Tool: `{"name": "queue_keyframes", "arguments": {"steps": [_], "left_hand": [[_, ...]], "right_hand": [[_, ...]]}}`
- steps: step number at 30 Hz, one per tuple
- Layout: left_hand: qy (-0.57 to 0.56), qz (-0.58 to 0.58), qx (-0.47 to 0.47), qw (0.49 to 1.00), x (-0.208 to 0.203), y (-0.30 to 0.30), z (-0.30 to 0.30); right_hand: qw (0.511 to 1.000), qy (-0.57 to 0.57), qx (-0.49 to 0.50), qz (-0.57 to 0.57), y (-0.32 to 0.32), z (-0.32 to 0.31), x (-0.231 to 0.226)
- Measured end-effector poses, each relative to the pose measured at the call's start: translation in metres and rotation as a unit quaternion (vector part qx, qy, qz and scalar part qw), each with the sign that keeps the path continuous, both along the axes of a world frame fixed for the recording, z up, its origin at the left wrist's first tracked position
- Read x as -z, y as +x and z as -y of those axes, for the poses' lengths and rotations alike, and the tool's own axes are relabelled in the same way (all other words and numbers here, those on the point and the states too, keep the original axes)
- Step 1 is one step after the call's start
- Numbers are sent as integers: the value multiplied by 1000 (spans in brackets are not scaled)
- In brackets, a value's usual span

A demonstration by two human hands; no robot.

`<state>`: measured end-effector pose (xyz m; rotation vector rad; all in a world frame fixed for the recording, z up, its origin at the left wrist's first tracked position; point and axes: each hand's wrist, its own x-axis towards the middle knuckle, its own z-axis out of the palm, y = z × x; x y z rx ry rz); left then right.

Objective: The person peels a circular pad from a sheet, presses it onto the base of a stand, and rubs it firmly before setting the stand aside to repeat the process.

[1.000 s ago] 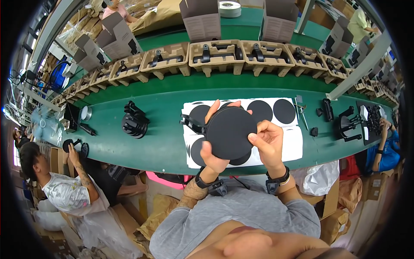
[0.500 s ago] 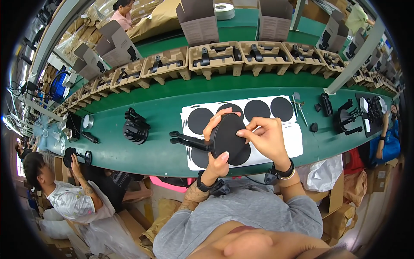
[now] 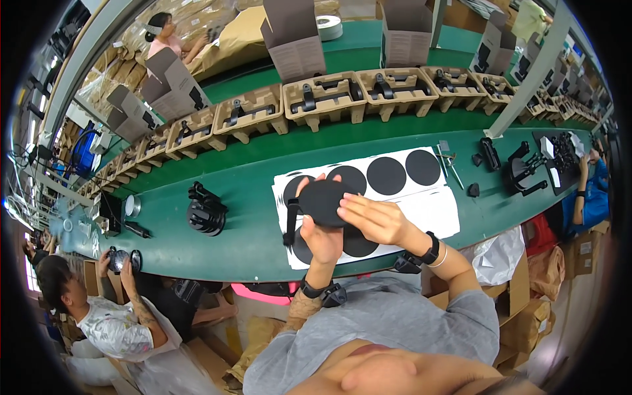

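My left hand [image 3: 324,238] grips a round black disc-shaped part [image 3: 320,203] from below, its black arm hanging down on the left side. My right hand [image 3: 370,218] lies against the disc's right edge with fingers pressed flat on it. Both hands hover above a white sheet [image 3: 434,205] that carries several black round pads [image 3: 386,175] on the green workbench [image 3: 250,217].
A stack of black parts [image 3: 207,210] stands to the left on the bench. Cardboard trays with black pieces [image 3: 321,100] line the far side, with open boxes behind. More black parts [image 3: 520,168] lie at the right. Other people work at the left and right ends.
The disc has turned from facing me flat to a tilted, more edge-on pose, and my right hand has slid across its face. The view has shifted slightly.
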<state>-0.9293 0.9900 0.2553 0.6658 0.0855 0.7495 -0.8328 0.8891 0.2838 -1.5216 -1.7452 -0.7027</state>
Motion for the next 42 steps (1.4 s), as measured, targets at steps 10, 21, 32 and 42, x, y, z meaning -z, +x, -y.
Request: {"name": "queue_keyframes", "arguments": {"steps": [10, 21, 32, 42], "left_hand": [[-206, 124, 140, 960, 8, -4, -42], [276, -256, -104, 921, 31, -16, -32], [491, -322, -219, 779, 21, -4, 27], [479, -348, -224, 774, -2, 10, 56]], "right_hand": [[854, -18, -87, -513, 51, -92, -39], [956, -14, 231, -181, 187, -290, -34], [945, -125, 258, -159, 204, -259, -37], [939, -209, 268, -49, 197, -228, -57]]}}
